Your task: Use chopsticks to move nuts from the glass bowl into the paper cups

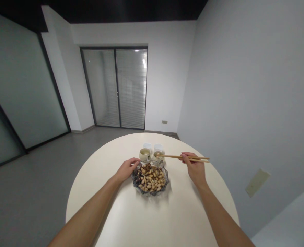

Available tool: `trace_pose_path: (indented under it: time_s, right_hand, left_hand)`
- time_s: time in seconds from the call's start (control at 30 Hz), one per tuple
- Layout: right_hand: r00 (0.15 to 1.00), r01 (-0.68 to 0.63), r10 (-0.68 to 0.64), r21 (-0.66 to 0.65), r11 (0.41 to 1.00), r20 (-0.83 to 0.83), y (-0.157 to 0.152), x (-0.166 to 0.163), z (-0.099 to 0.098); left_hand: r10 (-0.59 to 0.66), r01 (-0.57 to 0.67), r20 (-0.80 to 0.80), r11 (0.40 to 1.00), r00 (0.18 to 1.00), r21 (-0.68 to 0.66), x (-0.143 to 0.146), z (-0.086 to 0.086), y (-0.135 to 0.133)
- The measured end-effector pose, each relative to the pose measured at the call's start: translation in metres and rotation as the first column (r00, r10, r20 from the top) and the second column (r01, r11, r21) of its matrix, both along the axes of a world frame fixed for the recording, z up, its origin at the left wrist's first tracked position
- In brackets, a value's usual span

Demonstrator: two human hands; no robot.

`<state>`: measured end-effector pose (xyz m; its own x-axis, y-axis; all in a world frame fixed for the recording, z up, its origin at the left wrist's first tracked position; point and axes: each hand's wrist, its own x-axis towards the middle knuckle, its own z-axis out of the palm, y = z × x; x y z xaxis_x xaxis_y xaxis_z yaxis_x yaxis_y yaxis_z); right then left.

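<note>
A glass bowl (164, 183) full of mixed nuts, pale ones and some dark ones, stands mid-table. My left hand (127, 168) rests against the bowl's left rim, fingers curled onto the edge. My right hand (194, 168) is closed on a pair of wooden chopsticks (175, 157), held level, tips pointing left over the right one of two small cups. The chopstick tips reach the right cup (157, 156); whether they grip anything I cannot make out. The left cup (144, 154) stands beside it, just behind the bowl.
The round white table (131, 212) has its edge curving near both forearms. Two small white containers (152, 146) sit behind the cups. Grey floor, a glass sliding door and white walls lie beyond; a wall is close on the right.
</note>
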<state>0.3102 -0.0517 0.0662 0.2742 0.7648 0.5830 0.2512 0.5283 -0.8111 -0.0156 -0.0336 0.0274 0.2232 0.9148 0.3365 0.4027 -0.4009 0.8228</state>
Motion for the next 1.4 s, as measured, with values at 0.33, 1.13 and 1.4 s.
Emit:
trace_pose_path:
  time_s: [0.33, 1.13, 1.4]
  right_hand:
    - [1.0, 0.025, -0.025, -0.007, 1.0, -0.013, 0.0038, 0.0033, -0.0022]
    - [0.998, 0.051, -0.05, -0.036, 0.998, 0.029, 0.0075, 0.0054, -0.0061]
    - [0.999, 0.037, -0.036, -0.031, 0.999, 0.014, 0.0069, 0.005, -0.0057]
  left_hand:
    - [-0.006, 0.006, -0.005, 1.0, 1.0, -0.011, -0.001, -0.0027, 0.0019]
    - [-0.004, 0.004, -0.006, 1.0, 1.0, 0.002, 0.0002, -0.0012, 0.0013]
    - [-0.005, 0.005, -0.006, 1.0, 1.0, -0.006, -0.0003, -0.0008, 0.0009]
